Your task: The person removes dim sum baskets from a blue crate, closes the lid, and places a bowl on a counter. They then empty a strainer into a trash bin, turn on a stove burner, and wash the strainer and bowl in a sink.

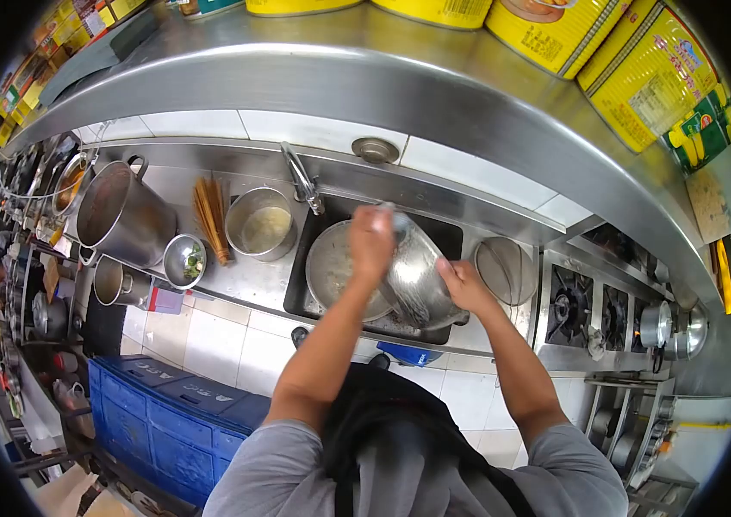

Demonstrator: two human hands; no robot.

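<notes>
A wet metal pan [424, 274] is held tilted over the dark sink [295, 297], its shiny surface facing up and to the left. My right hand [464, 284] grips the pan's right edge, with the thumb on top. My left hand [371, 248] is closed at the pan's upper left edge. It is blurred, and whatever it may hold cannot be made out. Below and left of it, a large round metal bowl [324, 263] sits in the sink, partly covered by my left forearm. The faucet [303, 181] stands behind the sink, to the left of my left hand.
Left of the sink are a pot with pale contents [243, 246], wooden sticks [210, 215], a small bowl with greens [184, 260] and a tall stockpot [128, 215]. A round strainer [503, 271] and gas stove [570, 302] lie right. A steel shelf [339, 65] overhangs the back.
</notes>
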